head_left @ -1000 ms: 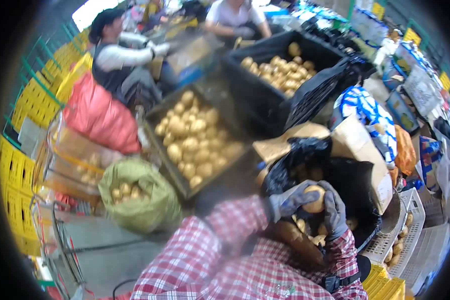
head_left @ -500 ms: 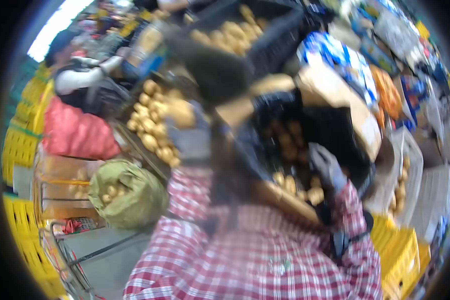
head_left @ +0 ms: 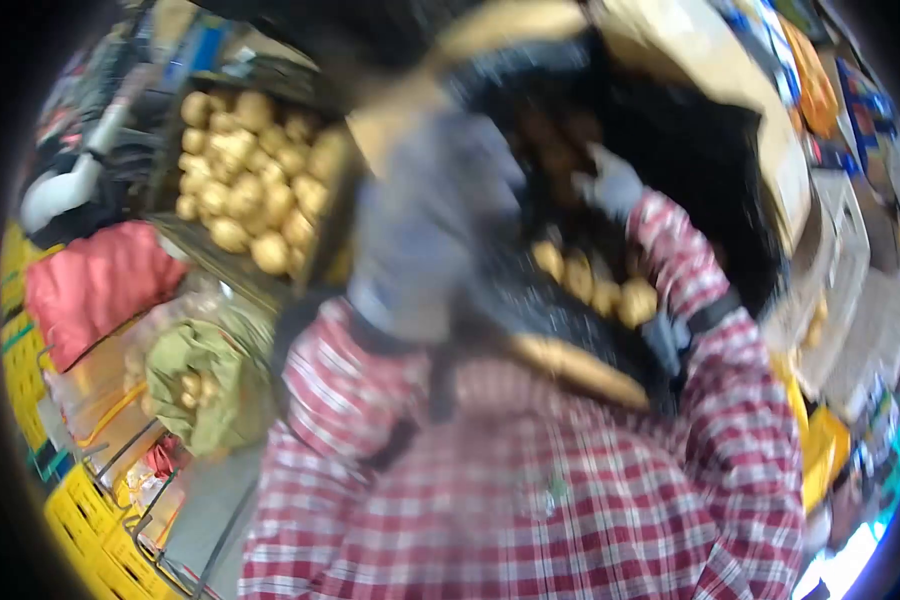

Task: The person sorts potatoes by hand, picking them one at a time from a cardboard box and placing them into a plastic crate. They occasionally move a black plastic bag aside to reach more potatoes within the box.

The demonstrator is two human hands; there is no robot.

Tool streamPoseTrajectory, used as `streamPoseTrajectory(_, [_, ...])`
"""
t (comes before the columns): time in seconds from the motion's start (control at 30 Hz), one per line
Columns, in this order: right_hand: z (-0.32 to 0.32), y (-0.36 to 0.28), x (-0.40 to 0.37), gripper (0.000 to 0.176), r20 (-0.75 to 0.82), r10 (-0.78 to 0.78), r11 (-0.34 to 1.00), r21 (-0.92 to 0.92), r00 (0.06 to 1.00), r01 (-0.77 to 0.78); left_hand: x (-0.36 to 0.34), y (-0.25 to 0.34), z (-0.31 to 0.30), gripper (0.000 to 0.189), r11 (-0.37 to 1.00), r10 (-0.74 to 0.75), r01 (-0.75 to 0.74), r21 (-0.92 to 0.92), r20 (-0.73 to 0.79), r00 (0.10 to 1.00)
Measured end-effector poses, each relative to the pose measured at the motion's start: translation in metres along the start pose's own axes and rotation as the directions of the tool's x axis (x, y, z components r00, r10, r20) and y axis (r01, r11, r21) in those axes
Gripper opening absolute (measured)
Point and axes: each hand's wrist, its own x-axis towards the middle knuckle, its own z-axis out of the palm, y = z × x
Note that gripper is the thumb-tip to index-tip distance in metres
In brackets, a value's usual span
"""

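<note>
Looks midway: potatoes [head_left: 590,285] left in bag-lined box [head_left: 740,90], crate [head_left: 205,250] heaped; left hand [head_left: 420,215] and right hand [head_left: 610,185] blurred, cannot tell grasp.

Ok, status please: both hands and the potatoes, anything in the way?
Left gloved hand blurred, grip unclear. Right gloved hand inside black-lined cardboard box, above yellow round potatoes. Nothing seen blocking.
</note>
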Motion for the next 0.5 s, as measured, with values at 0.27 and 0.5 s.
streamPoseTrajectory(0.27, [0.119, 0.082, 0.108, 0.07, 0.106, 0.345, 0.904, -0.304, 0.932, -0.3, 0.021, -0.046, -0.015, 0.057, 0.955, -0.201, 0.221, -0.199, 0.116, 0.973])
streamPoseTrajectory(0.5, [0.014, -0.012, 0.046, 0.084, 0.194, 0.24, 0.967, 0.034, 0.951, -0.251, 0.018, -0.061, -0.012, 0.027, 0.983, -0.153, 0.133, 0.128, 0.163, 0.975])
